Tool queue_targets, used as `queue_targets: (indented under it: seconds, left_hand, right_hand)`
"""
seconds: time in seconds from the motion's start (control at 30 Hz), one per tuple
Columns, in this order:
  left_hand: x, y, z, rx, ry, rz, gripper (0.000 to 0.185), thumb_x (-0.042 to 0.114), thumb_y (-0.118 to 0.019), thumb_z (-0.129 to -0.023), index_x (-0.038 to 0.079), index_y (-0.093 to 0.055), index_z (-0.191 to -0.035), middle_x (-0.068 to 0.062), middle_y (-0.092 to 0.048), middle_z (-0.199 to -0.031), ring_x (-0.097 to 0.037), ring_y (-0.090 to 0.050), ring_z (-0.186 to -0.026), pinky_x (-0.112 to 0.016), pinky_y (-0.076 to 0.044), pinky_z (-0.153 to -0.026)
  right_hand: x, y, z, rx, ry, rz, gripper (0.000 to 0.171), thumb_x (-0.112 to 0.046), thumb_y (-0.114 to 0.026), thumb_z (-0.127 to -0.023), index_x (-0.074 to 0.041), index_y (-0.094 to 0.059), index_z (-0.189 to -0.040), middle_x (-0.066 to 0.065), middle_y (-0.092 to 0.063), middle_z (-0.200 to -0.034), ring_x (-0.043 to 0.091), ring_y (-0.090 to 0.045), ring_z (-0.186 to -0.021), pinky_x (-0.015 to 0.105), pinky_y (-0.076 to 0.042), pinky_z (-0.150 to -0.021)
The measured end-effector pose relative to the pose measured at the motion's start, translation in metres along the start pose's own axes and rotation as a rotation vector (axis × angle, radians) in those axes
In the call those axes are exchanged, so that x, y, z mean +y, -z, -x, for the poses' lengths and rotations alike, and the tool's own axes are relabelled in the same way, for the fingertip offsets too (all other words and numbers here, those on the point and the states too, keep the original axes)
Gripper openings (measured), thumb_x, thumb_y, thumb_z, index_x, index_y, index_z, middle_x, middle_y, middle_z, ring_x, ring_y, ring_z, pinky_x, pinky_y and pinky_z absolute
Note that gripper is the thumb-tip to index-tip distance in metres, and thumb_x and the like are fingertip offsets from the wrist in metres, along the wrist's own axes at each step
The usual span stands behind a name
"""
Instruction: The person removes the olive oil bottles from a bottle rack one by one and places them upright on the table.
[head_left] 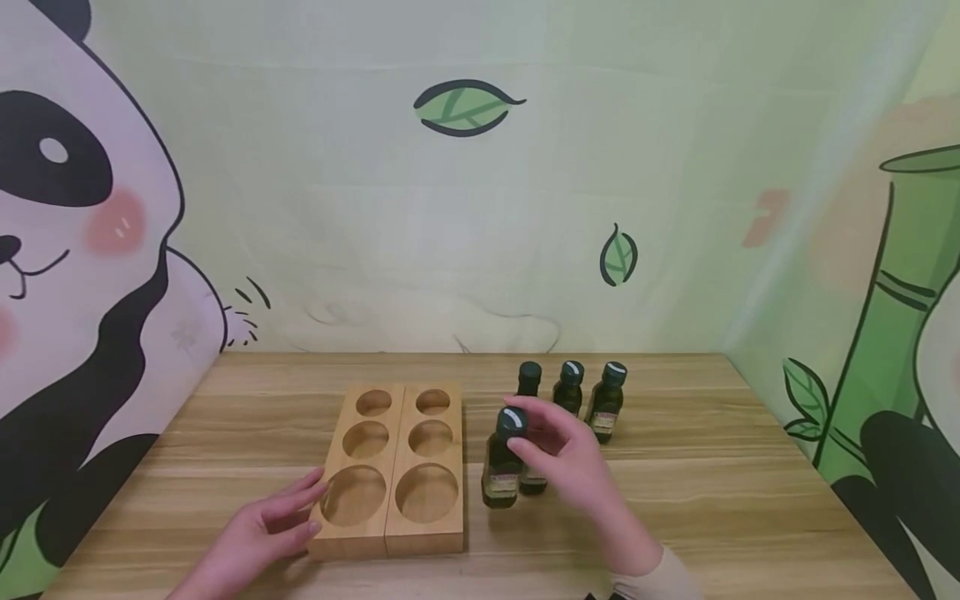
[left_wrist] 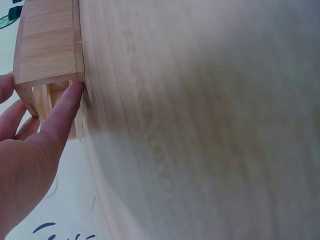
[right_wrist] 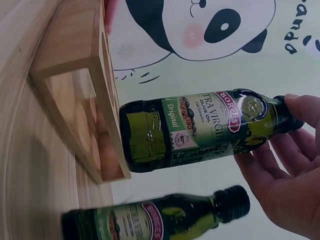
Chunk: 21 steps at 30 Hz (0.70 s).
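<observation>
Held by its neck and cap between my right thumb and fingers is a dark green olive oil bottle (head_left: 500, 471). Its Borges label reads clearly in the right wrist view, where my right hand (right_wrist: 282, 185) is around the cap end. The bottle is just right of a wooden rack (head_left: 424, 543) with round holes in two columns. My left hand (head_left: 251, 525) touches the rack's left side near the front corner, fingers extended. In the left wrist view the fingertips lie against the rack's side (left_wrist: 47, 55). Another olive oil bottle (right_wrist: 170, 217) stands beside the held one, partly hidden in the head view.
More dark bottles (head_left: 605, 408) stand at the back right, some partly covered by my right hand. Wood-grain tabletop (head_left: 712, 500) spreads around the rack. A printed panda backdrop (head_left: 345, 208) rises behind the table's far edge.
</observation>
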<state>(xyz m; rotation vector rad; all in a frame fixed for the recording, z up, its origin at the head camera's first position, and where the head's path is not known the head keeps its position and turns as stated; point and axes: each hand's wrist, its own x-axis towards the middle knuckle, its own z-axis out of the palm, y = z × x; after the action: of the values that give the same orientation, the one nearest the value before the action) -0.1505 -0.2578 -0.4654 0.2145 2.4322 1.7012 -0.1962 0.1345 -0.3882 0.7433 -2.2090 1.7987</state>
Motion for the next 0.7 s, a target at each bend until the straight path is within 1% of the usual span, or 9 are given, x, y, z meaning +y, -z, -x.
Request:
queue_targets:
  seconds: [0.17,0.23,0.37,0.47,0.53,0.6,0.7]
  left_hand:
    - [0.000,0.000,-0.001,0.003,0.016,-0.008,0.058,0.023,-0.074,-0.090,0.001,-0.054,-0.140,-0.015,-0.032,-0.157,-0.029,-0.052,-0.125,-0.023,-0.053,-0.087]
    - [-0.001,0.000,-0.002,0.007,0.018,-0.020,0.057,0.024,-0.074,-0.090,0.002,-0.055,-0.140,-0.014,-0.033,-0.157,-0.028,-0.052,-0.126,-0.022,-0.052,-0.087]
    - [-0.001,0.001,-0.002,0.009,0.012,-0.026,0.057,0.024,-0.074,-0.090,0.002,-0.056,-0.139,-0.014,-0.034,-0.156,-0.020,-0.053,-0.123,-0.020,-0.051,-0.087]
    - [-0.002,0.001,-0.002,0.005,0.009,-0.021,0.057,0.024,-0.074,-0.090,0.002,-0.055,-0.140,-0.014,-0.033,-0.157,-0.011,-0.055,-0.119,-0.020,-0.052,-0.087]
    - [-0.002,0.001,-0.001,0.007,0.003,-0.022,0.057,0.024,-0.074,-0.090,0.002,-0.055,-0.139,-0.015,-0.033,-0.156,-0.008,-0.055,-0.118,-0.021,-0.052,-0.087]
    - [-0.002,0.001,-0.001,0.006,-0.003,-0.024,0.057,0.023,-0.074,-0.091,0.002,-0.055,-0.140,-0.015,-0.033,-0.157,-0.010,-0.055,-0.119,-0.021,-0.052,-0.087]
    - [-0.002,0.001,-0.001,0.003,0.001,-0.011,0.057,0.023,-0.074,-0.091,0.002,-0.055,-0.140,-0.016,-0.032,-0.157,-0.023,-0.055,-0.123,-0.024,-0.053,-0.086]
  right_hand:
    - [0.005,0.016,0.006,0.002,0.031,0.019,0.041,0.003,-0.073,-0.087,-0.003,-0.064,-0.126,0.008,-0.069,-0.109,0.015,-0.065,-0.095,0.027,-0.055,-0.081]
    - [0.007,0.023,0.009,-0.001,0.037,0.026,0.041,0.004,-0.072,-0.087,-0.002,-0.064,-0.126,0.008,-0.069,-0.110,0.014,-0.065,-0.096,0.027,-0.055,-0.082]
    - [0.009,0.035,0.013,-0.004,0.016,0.049,0.040,0.003,-0.071,-0.087,-0.002,-0.063,-0.127,0.007,-0.067,-0.110,0.014,-0.064,-0.097,0.027,-0.055,-0.085]
    - [0.010,0.044,0.016,-0.001,-0.010,0.071,0.040,0.001,-0.071,-0.088,-0.004,-0.063,-0.128,0.008,-0.066,-0.110,0.015,-0.063,-0.096,0.027,-0.055,-0.085]
    - [0.010,0.050,0.018,0.006,-0.029,0.081,0.040,-0.001,-0.071,-0.089,-0.004,-0.063,-0.128,0.010,-0.066,-0.110,0.015,-0.063,-0.096,0.026,-0.054,-0.085]
    - [0.010,0.055,0.019,0.016,-0.042,0.093,0.040,-0.002,-0.071,-0.089,-0.004,-0.062,-0.129,0.011,-0.066,-0.110,0.016,-0.063,-0.096,0.026,-0.054,-0.085]
    - [0.011,0.061,0.021,0.032,-0.046,0.112,0.040,-0.002,-0.071,-0.090,-0.004,-0.062,-0.129,0.010,-0.067,-0.108,0.015,-0.063,-0.095,0.026,-0.054,-0.084]
